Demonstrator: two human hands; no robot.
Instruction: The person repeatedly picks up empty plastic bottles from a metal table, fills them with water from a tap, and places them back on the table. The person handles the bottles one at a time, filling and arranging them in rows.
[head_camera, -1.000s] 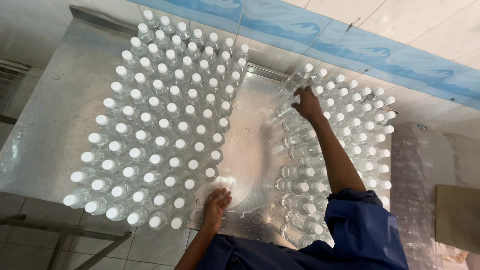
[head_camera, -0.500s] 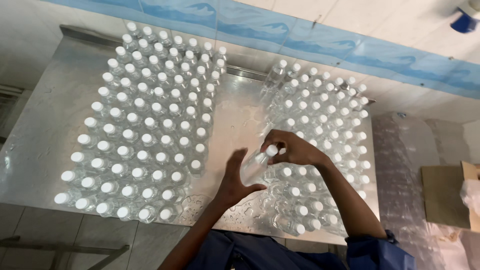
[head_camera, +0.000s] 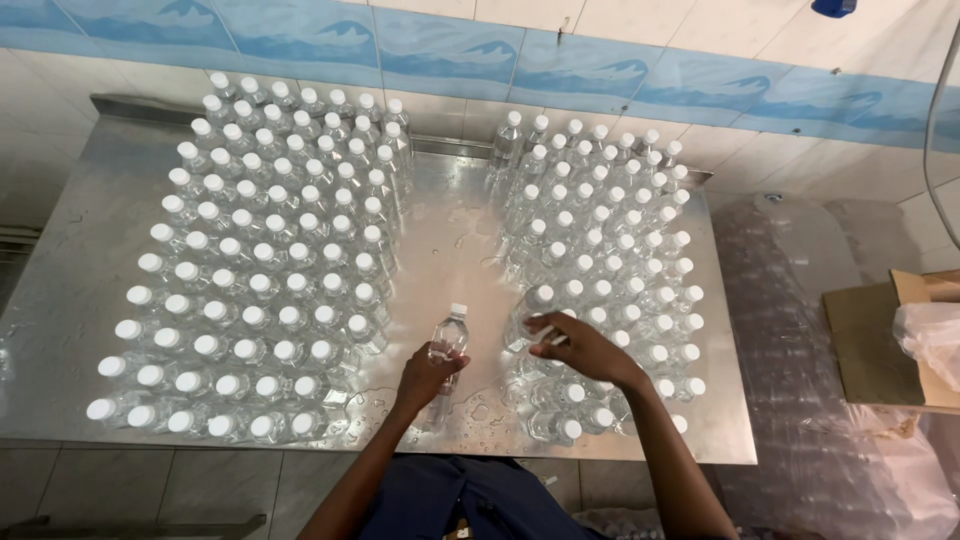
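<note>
Head view: we look down on a wet steel table (head_camera: 90, 280) packed with capped clear bottles.
Change: half a second back both our hands met on one bottle; now they have parted, so the bottle has passed to our left.
Left hand (head_camera: 428, 375): wrapped around the clear water bottle (head_camera: 447, 345) at its lower body.
Right hand (head_camera: 580, 348): fingers curled over a cap in the right bottle block (head_camera: 600, 260); grip unclear.
Bottle position: in the open lane between the left bottle block (head_camera: 270, 260) and the right one.
Long axis: near upright, white cap (head_camera: 459, 310) pointing up and slightly away from us.
</note>
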